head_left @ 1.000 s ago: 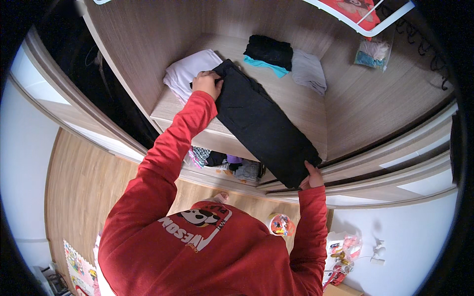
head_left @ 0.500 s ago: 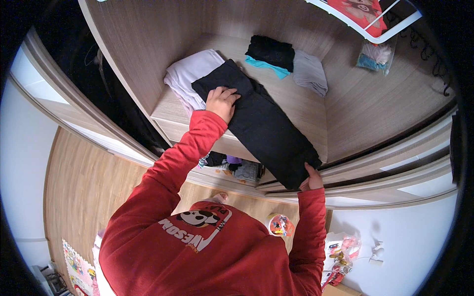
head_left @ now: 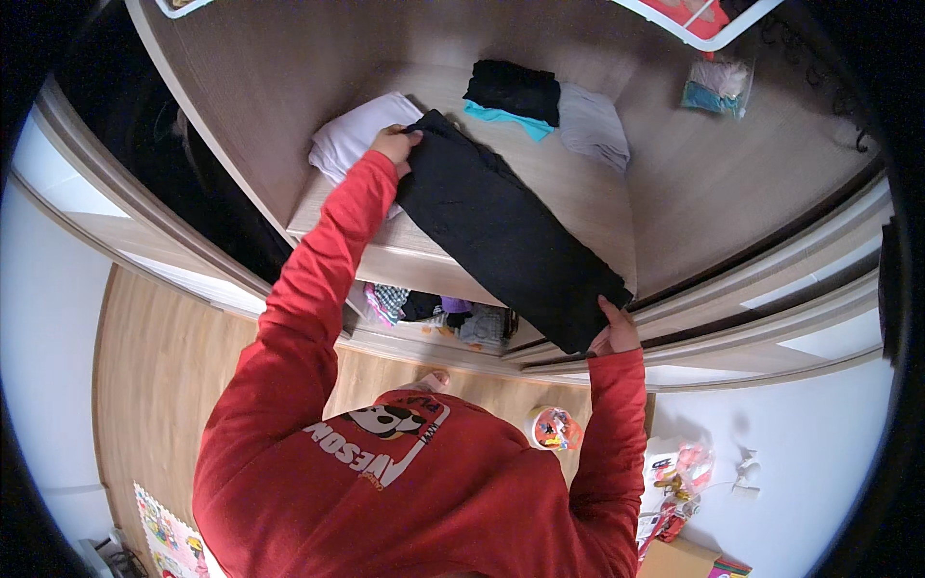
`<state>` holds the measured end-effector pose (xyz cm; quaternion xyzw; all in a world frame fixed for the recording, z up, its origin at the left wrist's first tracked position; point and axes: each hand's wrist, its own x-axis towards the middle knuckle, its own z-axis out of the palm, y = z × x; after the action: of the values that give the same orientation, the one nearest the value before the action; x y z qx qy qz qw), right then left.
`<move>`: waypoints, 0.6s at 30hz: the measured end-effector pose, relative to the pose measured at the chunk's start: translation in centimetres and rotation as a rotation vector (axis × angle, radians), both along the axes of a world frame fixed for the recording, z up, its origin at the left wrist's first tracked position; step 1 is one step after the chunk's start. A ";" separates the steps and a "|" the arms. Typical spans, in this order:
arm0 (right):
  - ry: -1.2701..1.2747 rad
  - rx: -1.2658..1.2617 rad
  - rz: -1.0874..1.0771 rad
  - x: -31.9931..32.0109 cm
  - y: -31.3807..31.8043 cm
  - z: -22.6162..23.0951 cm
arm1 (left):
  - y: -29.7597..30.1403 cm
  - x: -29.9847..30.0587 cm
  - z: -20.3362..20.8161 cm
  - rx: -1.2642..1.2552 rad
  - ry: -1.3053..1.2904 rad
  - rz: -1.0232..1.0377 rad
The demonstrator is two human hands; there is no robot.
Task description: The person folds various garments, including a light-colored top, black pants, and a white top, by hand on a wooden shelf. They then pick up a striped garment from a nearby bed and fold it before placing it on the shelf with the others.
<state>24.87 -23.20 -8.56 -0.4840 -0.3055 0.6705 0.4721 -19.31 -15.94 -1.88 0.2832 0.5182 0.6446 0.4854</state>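
Observation:
Long folded black trousers (head_left: 501,231) stretch slantwise between my hands, over the front edge of the wardrobe shelf (head_left: 568,197). Gripping their far left end is my left hand (head_left: 393,146), closed on the edge with the fingers partly hidden. My right hand (head_left: 615,329) pinches the near right end, thumb on top and the other fingers mostly under the cloth. Beside my left hand lies a folded pale lilac garment (head_left: 352,133), partly covered by that hand and the trousers. At the back of the shelf, a folded black garment (head_left: 515,89) rests on a turquoise one (head_left: 511,119), next to a grey one (head_left: 593,125).
Below the shelf, a lower compartment holds mixed clothes (head_left: 482,326). White wire baskets (head_left: 708,40) hang above. A clear bag (head_left: 718,87) and dark hooks (head_left: 858,135) are on the right wall. Sliding door edges (head_left: 752,332) run at the right. A tub of small colourful things (head_left: 556,429) stands on the floor.
My left hand has moved from the top of the trousers to their far left edge and grips it. The trousers have shifted slightly and lie flatter between both hands.

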 end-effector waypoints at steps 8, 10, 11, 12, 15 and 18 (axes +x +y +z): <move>0.212 0.044 0.055 -2.6 -2.2 6.9 | -9.4 23.0 4.5 0.511 0.801 -0.032; 0.241 0.061 0.038 -2.8 -2.4 6.6 | -10.4 25.7 2.4 0.554 0.784 -0.118; 0.234 0.055 0.047 -2.7 -2.5 6.3 | -10.8 26.4 1.4 0.526 0.787 -0.202; 0.233 0.046 0.052 -2.4 -2.6 5.9 | -11.2 26.9 0.7 0.547 0.788 -0.228; 0.243 0.098 0.119 -1.1 -2.7 4.1 | -11.9 27.7 -0.7 0.665 0.827 -0.214; 0.322 0.036 0.058 -2.0 -3.8 5.2 | -12.5 27.6 -0.6 0.696 0.925 -0.220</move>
<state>22.90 -27.03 -3.31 -0.3530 -0.2516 0.7471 0.5040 8.32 -28.49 -2.43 0.7299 0.4016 0.5319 0.1515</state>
